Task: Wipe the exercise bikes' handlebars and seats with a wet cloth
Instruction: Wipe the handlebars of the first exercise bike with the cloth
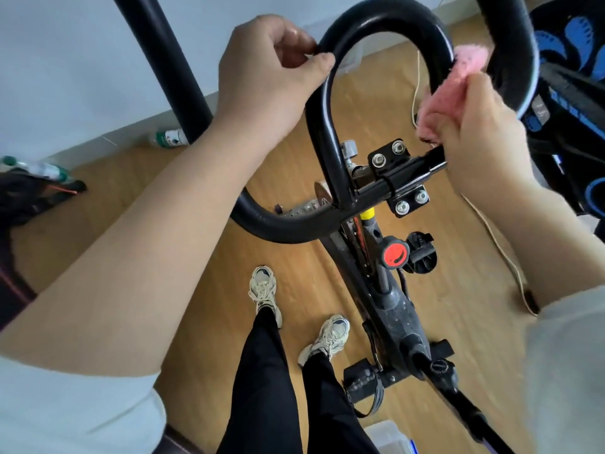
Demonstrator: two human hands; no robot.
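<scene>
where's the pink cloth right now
In the head view, upper right: the pink cloth is bunched in the right hand, against the outer right side of the black handlebar loop, above the bolted clamp.

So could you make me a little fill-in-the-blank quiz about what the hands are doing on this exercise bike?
1. The right hand holds a fluffy cloth coloured ____.
2. The left hand grips the looped handlebar, which is coloured ____.
3. The round knob on the frame under the handlebar is coloured ____.
Missing words: pink; black; red.
</scene>
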